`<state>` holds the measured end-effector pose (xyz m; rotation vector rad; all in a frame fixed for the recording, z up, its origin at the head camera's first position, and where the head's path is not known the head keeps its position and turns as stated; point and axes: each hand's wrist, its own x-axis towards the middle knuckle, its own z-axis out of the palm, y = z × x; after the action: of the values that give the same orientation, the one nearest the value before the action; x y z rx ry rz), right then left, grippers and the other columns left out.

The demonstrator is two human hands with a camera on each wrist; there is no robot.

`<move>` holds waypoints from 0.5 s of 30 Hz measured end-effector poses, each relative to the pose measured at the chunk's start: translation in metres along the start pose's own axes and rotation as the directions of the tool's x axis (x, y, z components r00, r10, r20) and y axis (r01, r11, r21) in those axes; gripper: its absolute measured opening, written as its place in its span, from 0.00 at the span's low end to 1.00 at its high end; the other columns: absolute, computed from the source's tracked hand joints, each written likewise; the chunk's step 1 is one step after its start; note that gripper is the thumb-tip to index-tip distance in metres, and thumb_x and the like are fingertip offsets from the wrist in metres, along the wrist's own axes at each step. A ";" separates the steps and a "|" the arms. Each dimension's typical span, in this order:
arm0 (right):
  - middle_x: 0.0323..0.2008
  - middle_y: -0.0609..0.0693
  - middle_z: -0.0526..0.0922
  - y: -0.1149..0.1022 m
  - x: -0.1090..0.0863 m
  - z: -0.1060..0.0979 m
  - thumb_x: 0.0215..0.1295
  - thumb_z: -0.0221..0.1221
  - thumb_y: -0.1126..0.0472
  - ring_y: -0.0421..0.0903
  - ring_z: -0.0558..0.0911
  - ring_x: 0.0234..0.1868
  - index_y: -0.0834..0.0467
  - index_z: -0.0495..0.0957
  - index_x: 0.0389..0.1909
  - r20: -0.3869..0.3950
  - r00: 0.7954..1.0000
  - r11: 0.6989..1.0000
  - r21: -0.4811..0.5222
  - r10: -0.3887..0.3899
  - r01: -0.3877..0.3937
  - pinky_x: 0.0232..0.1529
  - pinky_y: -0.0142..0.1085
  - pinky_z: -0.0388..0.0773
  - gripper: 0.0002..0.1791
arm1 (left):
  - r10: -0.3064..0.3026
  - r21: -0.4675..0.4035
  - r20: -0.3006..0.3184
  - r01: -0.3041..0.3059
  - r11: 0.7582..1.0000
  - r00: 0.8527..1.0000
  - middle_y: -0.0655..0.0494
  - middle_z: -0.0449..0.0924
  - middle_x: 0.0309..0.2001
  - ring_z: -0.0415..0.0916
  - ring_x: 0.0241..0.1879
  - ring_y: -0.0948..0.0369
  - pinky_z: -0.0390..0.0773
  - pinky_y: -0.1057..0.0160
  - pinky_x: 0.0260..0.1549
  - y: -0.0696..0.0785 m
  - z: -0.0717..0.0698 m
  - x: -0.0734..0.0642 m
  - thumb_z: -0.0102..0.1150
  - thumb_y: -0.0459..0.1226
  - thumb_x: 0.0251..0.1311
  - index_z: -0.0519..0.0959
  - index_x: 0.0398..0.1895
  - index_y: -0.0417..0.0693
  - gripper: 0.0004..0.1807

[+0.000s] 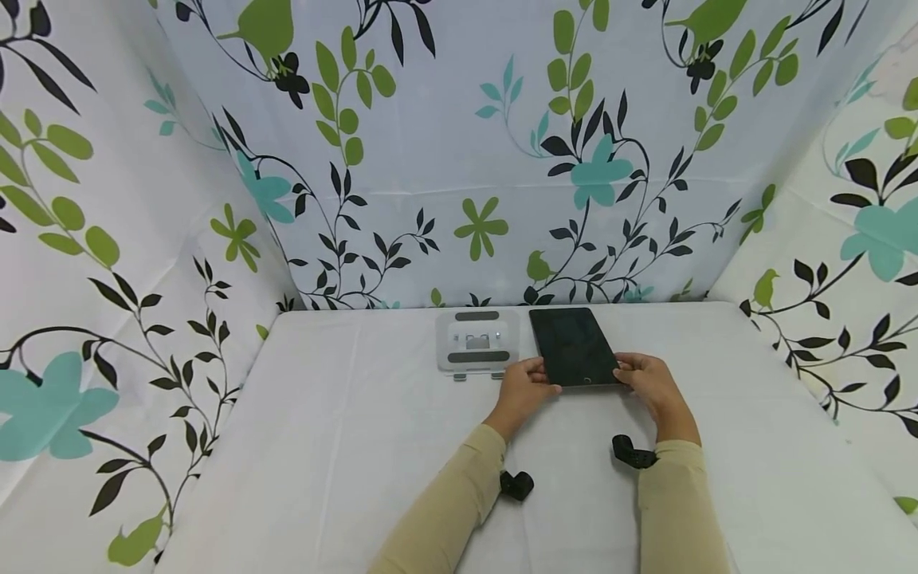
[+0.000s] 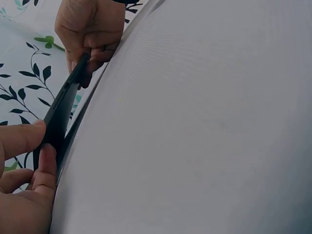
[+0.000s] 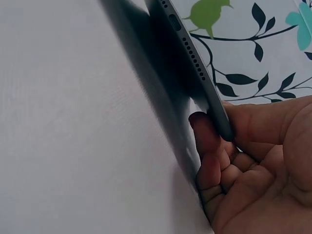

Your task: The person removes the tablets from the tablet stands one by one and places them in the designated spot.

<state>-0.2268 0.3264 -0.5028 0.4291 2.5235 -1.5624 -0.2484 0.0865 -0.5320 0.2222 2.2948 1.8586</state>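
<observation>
A dark tablet [image 1: 575, 347] with a round home button spans the space between both hands, its near edge raised off the white table. The left hand [image 1: 523, 392] pinches its near left corner, thumb on one face and fingers beneath. At the near right corner the right hand [image 1: 649, 389] grips it the same way; in the right wrist view the tablet's edge [image 3: 197, 63] shows a charging port and speaker holes. Just left of the tablet lies a grey, see-through tablet stand [image 1: 478, 343] with dark pads, flat on the table and close to the left hand's fingers.
The white-covered table [image 1: 402, 446] ends at a patterned cloth backdrop [image 1: 430, 159], with similar cloth on both sides. Black wrist cameras [image 1: 518, 485] are strapped at both tan sleeves [image 1: 448, 498]. The stand and tablet are near the table's far edge.
</observation>
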 end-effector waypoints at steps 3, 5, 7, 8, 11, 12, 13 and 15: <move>0.70 0.66 0.69 0.002 -0.001 -0.001 0.75 0.55 0.60 0.55 0.73 0.64 0.65 0.65 0.74 -0.006 1.000 1.000 -0.016 -0.026 0.026 0.57 0.42 0.74 0.30 | 0.003 0.054 -0.002 -0.003 0.999 1.000 0.50 0.84 0.47 0.79 0.44 0.65 0.83 0.66 0.47 0.000 0.002 0.001 0.77 0.31 0.51 0.75 0.67 0.36 0.36; 0.69 0.66 0.71 0.006 -0.002 0.000 0.75 0.55 0.60 0.55 0.74 0.65 0.64 0.67 0.73 -0.038 0.998 0.998 -0.039 -0.055 0.054 0.60 0.42 0.73 0.29 | 0.010 0.076 -0.010 -0.009 0.997 1.000 0.48 0.84 0.48 0.80 0.45 0.63 0.83 0.65 0.46 0.000 0.003 0.000 0.77 0.31 0.51 0.75 0.66 0.35 0.36; 0.67 0.65 0.75 0.011 -0.001 0.001 0.74 0.57 0.60 0.47 0.79 0.59 0.64 0.69 0.72 -0.082 0.992 0.994 -0.064 -0.094 0.089 0.58 0.36 0.76 0.28 | 0.017 0.066 -0.019 -0.016 0.998 1.000 0.46 0.83 0.50 0.83 0.47 0.61 0.84 0.66 0.47 -0.001 0.004 -0.001 0.76 0.30 0.52 0.75 0.67 0.35 0.36; 0.66 0.65 0.77 0.014 -0.001 0.003 0.73 0.59 0.60 0.41 0.81 0.55 0.63 0.71 0.71 -0.108 0.987 0.991 -0.075 -0.116 0.108 0.56 0.31 0.77 0.28 | 0.022 0.057 -0.027 -0.021 0.998 0.999 0.45 0.83 0.51 0.84 0.49 0.59 0.84 0.66 0.48 -0.002 0.005 -0.001 0.75 0.29 0.52 0.75 0.66 0.35 0.35; 0.62 0.63 0.81 0.022 0.000 0.008 0.71 0.62 0.60 0.26 0.80 0.44 0.62 0.75 0.68 -0.179 0.968 0.983 -0.088 -0.175 0.162 0.45 0.19 0.77 0.26 | 0.046 0.020 -0.059 -0.045 0.999 0.997 0.42 0.82 0.54 0.86 0.52 0.54 0.84 0.67 0.50 -0.004 0.008 -0.003 0.73 0.27 0.53 0.76 0.66 0.37 0.33; 0.62 0.62 0.82 0.024 0.000 0.010 0.71 0.63 0.60 0.26 0.81 0.44 0.62 0.76 0.67 -0.201 0.961 0.980 -0.092 -0.189 0.174 0.43 0.18 0.77 0.26 | 0.063 0.019 -0.071 -0.062 0.998 0.995 0.42 0.82 0.54 0.86 0.52 0.54 0.84 0.67 0.50 -0.004 0.008 -0.003 0.73 0.27 0.54 0.77 0.66 0.38 0.33; 0.61 0.62 0.82 0.026 0.000 0.011 0.70 0.63 0.60 0.29 0.83 0.44 0.62 0.77 0.66 -0.220 0.954 0.977 -0.105 -0.204 0.185 0.45 0.20 0.78 0.25 | 0.078 0.021 -0.084 -0.076 0.997 0.993 0.42 0.82 0.54 0.86 0.52 0.55 0.84 0.68 0.49 -0.005 0.009 -0.004 0.72 0.26 0.54 0.77 0.65 0.39 0.32; 0.60 0.61 0.83 0.028 -0.002 0.016 0.71 0.62 0.59 0.40 0.86 0.52 0.60 0.78 0.65 -0.248 0.944 0.971 -0.151 -0.217 0.184 0.53 0.30 0.81 0.23 | 0.111 0.062 -0.101 -0.105 0.993 0.989 0.44 0.83 0.50 0.86 0.48 0.59 0.84 0.71 0.46 -0.006 0.012 -0.007 0.72 0.27 0.54 0.78 0.66 0.41 0.32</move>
<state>-0.2163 0.3240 -0.5335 0.3966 2.9340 -1.4856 -0.2392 0.0948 -0.5396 0.2681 2.4537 1.9000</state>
